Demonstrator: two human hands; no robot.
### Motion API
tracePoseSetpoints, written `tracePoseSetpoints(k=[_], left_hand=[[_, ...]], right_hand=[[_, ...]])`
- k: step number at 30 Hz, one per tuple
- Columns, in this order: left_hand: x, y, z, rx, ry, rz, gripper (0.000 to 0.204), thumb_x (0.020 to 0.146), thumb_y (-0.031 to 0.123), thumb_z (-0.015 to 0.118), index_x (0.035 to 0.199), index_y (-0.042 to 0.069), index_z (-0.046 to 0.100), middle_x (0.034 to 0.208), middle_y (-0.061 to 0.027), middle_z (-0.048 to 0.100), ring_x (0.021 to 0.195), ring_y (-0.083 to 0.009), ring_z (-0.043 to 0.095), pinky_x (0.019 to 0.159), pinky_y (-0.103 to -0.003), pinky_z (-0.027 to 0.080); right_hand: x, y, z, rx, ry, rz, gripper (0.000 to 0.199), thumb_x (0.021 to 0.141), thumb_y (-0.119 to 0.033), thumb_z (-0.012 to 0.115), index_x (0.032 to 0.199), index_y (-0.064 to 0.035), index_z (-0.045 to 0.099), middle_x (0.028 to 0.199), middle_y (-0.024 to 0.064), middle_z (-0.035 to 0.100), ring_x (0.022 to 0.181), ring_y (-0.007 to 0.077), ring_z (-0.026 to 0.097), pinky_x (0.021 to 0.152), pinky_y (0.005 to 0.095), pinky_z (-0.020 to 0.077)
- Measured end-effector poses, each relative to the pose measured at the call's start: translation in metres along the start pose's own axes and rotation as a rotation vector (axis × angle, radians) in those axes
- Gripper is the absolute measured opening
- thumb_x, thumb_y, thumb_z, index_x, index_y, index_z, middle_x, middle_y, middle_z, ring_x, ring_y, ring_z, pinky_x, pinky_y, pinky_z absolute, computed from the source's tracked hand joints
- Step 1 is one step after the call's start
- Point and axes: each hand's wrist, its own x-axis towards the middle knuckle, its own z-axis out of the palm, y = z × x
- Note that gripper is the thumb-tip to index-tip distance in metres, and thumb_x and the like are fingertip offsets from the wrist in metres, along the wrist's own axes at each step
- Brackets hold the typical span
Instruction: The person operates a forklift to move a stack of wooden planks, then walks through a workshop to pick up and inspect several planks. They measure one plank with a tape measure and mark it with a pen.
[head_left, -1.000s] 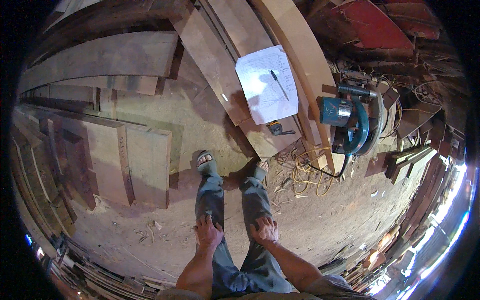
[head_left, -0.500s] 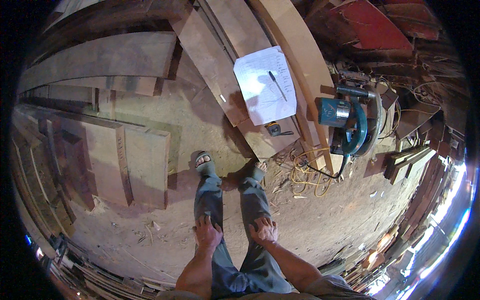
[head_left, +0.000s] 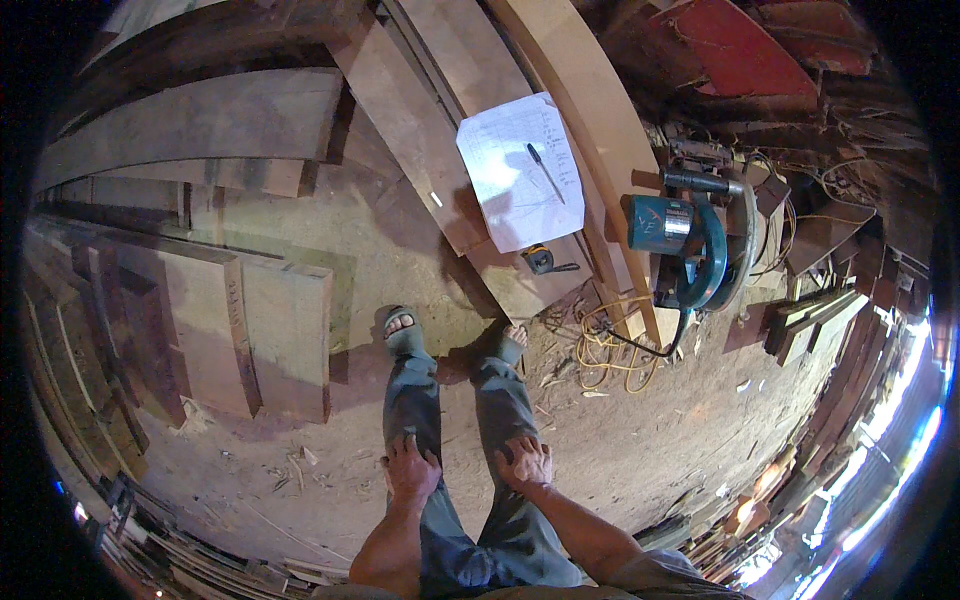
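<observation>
Head view: the person stands on a dirt floor (head_left: 640, 440) strewn with shavings, leaning forward; the left hand (head_left: 410, 470) rests flat on the left knee (head_left: 415, 420), fingers spread and gripping nothing; the right hand (head_left: 522, 462) rests likewise on the right knee (head_left: 500, 415), palm down, empty. Both feet are in open sandals; the right foot (head_left: 510, 340) stands just beside the near end of a long plank (head_left: 430, 150) that runs away from the person.

On that plank lies a sheet of paper (head_left: 520, 170) with a pen (head_left: 545, 172) across it; a small tape measure (head_left: 540, 260) sits on the plank just below the sheet, near the right foot. To the right, a teal circular saw (head_left: 690, 245) rests on a neighbouring pale board (head_left: 590, 130); its yellow cable (head_left: 610, 350) lies in loose coils on the floor, near the right foot. Shorter boards (head_left: 250, 330) lie flat to the left, well apart from both hands.

Hazards, as judged from this layout: the coiled cable is a trip point, and a foot caught in it could drag the saw off its board; open sandals leave toes exposed to plank ends and offcuts; the loose sheet and pen could slide off if the plank is shifted.
</observation>
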Motion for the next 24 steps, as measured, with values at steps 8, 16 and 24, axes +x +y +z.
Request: tracePoseSetpoints(k=[8,16,24], left_hand=[[0.0006,0.0021,-0.0027,0.018,-0.01,-0.006,0.053,0.079,0.029,0.062,0.124,0.001,0.054,0.123,-0.0161,0.051,0.117,-0.0331,0.048,0.093,-0.049,0.039],[0.0013,0.0014,-0.0014,0.033,-0.006,-0.003,0.051,0.08,0.029,0.061,0.122,0.002,0.055,0.123,-0.0163,0.051,0.117,-0.0339,0.049,0.093,-0.05,0.039],[0.0025,0.0028,-0.0052,0.031,-0.02,-0.005,0.051,0.08,0.028,0.06,0.123,0.002,0.053,0.124,-0.0175,0.05,0.116,-0.036,0.049,0.094,-0.052,0.038]], right_hand=[[0.0002,0.0018,-0.002,0.089,-0.084,0.026,0.045,0.086,-0.044,0.056,0.114,-0.0098,0.062,0.121,0.008,0.059,0.123,0.0273,0.046,0.107,0.0579,0.0253],[0.0009,-0.0006,-0.005,0.085,-0.083,0.024,0.045,0.085,-0.044,0.057,0.113,-0.01,0.063,0.12,0.0076,0.059,0.121,0.0265,0.047,0.104,0.0489,0.0305],[0.0005,-0.0034,-0.0072,0.036,-0.027,0.005,0.043,0.082,-0.041,0.062,0.11,-0.0081,0.065,0.115,0.0104,0.062,0.114,0.0283,0.053,0.097,0.0445,0.036]])
